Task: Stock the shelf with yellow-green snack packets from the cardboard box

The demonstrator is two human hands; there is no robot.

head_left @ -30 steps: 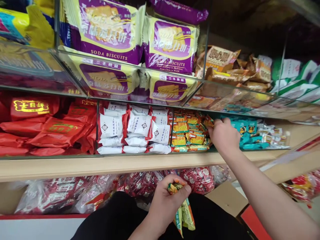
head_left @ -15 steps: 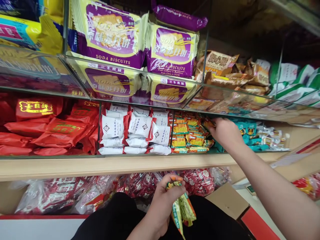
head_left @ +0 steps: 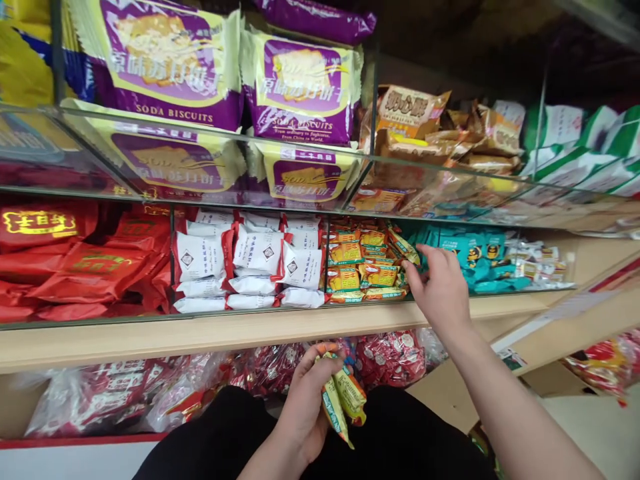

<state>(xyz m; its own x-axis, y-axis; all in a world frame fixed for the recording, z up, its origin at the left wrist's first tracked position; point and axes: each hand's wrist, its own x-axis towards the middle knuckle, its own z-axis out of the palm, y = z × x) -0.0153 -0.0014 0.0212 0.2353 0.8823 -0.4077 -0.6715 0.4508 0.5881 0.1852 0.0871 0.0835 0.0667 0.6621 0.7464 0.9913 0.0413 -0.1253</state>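
Left hand (head_left: pixel 303 403): closed around small, flat, glossy yellow-green film packets (head_left: pixel 345 400) with orange edges and green lettered strips, at least two in number. The packets are at the near centre, over a pair of black-clothed legs (head_left: pixel 400 433); their lower ends fan apart and point down and to the right. Their upper ends are covered by the fingers and thumb; an exact count cannot be made, and the print is too small to read.

Right hand (head_left: pixel 443 290): thumb and forefinger parted by a narrow gap, at the right side of a neat stack of small orange-and-yellow film packets with green edges (head_left: pixel 367 273). One tilted packet (head_left: pixel 403 245) at the stack's far right lies just beside the forefinger; contact cannot be confirmed. The remaining fingers are largely concealed. The hand also hides part of the shiny teal packets (head_left: pixel 483 257) to its right. The right forearm is cut off at the near edge.
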